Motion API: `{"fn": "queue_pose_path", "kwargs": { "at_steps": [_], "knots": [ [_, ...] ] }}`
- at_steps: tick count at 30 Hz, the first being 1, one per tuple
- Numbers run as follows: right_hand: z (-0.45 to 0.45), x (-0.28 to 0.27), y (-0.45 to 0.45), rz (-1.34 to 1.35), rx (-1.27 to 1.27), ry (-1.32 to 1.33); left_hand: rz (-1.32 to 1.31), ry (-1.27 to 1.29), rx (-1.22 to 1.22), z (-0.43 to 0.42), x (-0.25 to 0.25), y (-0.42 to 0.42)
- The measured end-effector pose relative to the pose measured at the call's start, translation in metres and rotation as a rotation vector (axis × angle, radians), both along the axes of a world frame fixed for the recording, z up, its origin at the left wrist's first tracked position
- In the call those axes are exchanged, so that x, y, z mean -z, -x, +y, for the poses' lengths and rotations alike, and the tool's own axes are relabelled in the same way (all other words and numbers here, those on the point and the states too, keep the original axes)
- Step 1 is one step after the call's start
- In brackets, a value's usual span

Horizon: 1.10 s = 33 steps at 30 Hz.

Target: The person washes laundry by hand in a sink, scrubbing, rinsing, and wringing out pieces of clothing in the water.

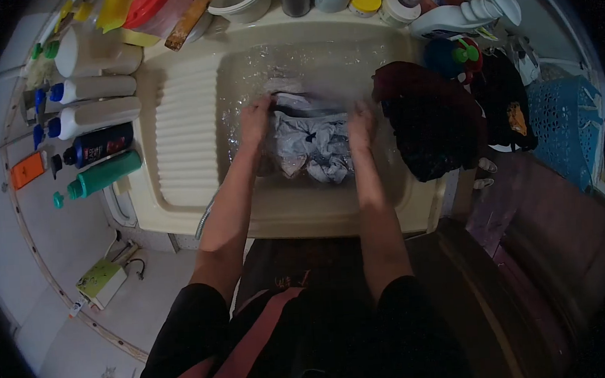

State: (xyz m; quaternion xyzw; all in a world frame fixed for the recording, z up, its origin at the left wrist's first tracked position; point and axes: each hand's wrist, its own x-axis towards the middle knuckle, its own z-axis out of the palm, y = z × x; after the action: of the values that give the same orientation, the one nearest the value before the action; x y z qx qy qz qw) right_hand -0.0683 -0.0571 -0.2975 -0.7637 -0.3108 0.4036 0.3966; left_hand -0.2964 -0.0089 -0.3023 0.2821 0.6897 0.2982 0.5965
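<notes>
A wet light-grey garment (pixel 306 137) is stretched between my hands in the cream laundry sink (pixel 414 203), its upper edge pulled out and the rest bunched below. Water (pixel 254 74) surrounds it. My left hand (pixel 257 119) is closed on the garment's left edge. The right edge is gripped by my right hand (pixel 360 124), whose fingertips are partly hidden. Left of the garment rises the sink's ribbed washboard (pixel 187 134). Dark wet clothes (pixel 430 129) hang over the sink's right rim, close to my right hand.
Several bottles, including a green one (pixel 111 173), line the left side. A white tub (pixel 241 2), a yellow-lidded jar (pixel 365 1) and a white spray bottle (pixel 468 14) stand along the back. A blue basket (pixel 565 124) is at the right.
</notes>
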Motion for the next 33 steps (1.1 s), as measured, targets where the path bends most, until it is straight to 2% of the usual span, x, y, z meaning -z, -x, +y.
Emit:
{"fn": "queue_pose_path", "kwargs": {
  "at_steps": [1, 2, 3, 5, 6, 8, 9, 11, 15, 16, 18, 20, 21, 23, 24, 26, 27, 28, 30, 32, 33],
  "knots": [
    [0.001, -0.01, -0.002, -0.207, -0.053, 0.016, 0.326, -0.183, 0.197, 0.005, -0.021, -0.006],
    [0.001, -0.018, 0.001, -0.358, -0.162, 0.102, 0.382, -0.341, 0.267, -0.001, -0.042, -0.017],
    [-0.001, -0.018, 0.005, -0.357, -0.164, 0.101, 0.384, -0.34, 0.264, -0.001, -0.038, -0.02],
    [-0.005, -0.017, 0.009, -0.664, -0.328, -0.06, 0.7, -0.419, 0.351, -0.003, -0.021, -0.023],
    [-0.005, -0.014, 0.006, -0.662, -0.33, -0.059, 0.702, -0.417, 0.351, -0.003, -0.007, -0.021],
    [-0.007, 0.0, -0.003, -0.672, -0.534, 0.053, 0.847, -0.429, 0.399, -0.003, 0.018, -0.014],
    [-0.008, 0.011, -0.007, -0.671, -0.533, 0.051, 0.848, -0.431, 0.399, -0.002, 0.018, -0.016],
    [-0.006, 0.033, -0.014, -0.74, -0.688, 0.285, 1.06, -0.254, 0.554, 0.001, 0.008, -0.02],
    [-0.002, 0.024, -0.014, -0.579, -0.569, 0.288, 0.914, -0.239, 0.596, 0.015, -0.019, -0.014],
    [0.001, 0.003, -0.01, -0.419, -0.426, 0.169, 0.956, -0.321, 0.595, 0.017, -0.017, -0.009],
    [0.0, -0.029, 0.002, -0.269, -0.281, 0.031, 0.997, -0.423, 0.582, 0.021, -0.026, 0.002],
    [-0.007, -0.056, 0.016, 0.055, -0.073, -0.126, 0.763, -0.624, 0.439, 0.018, -0.049, 0.012],
    [-0.007, -0.072, 0.019, 0.045, -0.071, -0.148, 0.759, -0.649, 0.431, 0.022, -0.065, 0.017],
    [-0.008, -0.106, 0.027, 0.328, -0.007, -0.367, 0.685, -0.818, 0.41, 0.027, -0.1, 0.033],
    [-0.007, -0.126, 0.027, 0.318, -0.011, -0.393, 0.674, -0.845, 0.439, 0.031, -0.127, 0.039],
    [-0.008, -0.174, 0.021, 0.228, -0.187, -0.422, 0.632, -0.899, 0.456, 0.035, -0.178, 0.047],
    [-0.009, -0.205, 0.023, 0.066, -0.219, -0.426, 0.593, -0.925, 0.482, 0.037, -0.201, 0.051],
    [-0.009, -0.236, 0.023, 0.048, -0.213, -0.45, 0.562, -0.912, 0.486, 0.04, -0.221, 0.054],
    [-0.011, -0.289, 0.018, -0.26, -0.341, -0.556, 0.434, -0.983, 0.433, 0.037, -0.281, 0.054],
    [-0.005, -0.322, 0.008, -0.131, -0.347, -0.535, 0.43, -1.079, 0.441, 0.04, -0.326, 0.059],
    [-0.004, -0.345, 0.007, -0.227, -0.357, -0.6, 0.422, -1.172, 0.454, 0.046, -0.345, 0.063]
  ]
}}
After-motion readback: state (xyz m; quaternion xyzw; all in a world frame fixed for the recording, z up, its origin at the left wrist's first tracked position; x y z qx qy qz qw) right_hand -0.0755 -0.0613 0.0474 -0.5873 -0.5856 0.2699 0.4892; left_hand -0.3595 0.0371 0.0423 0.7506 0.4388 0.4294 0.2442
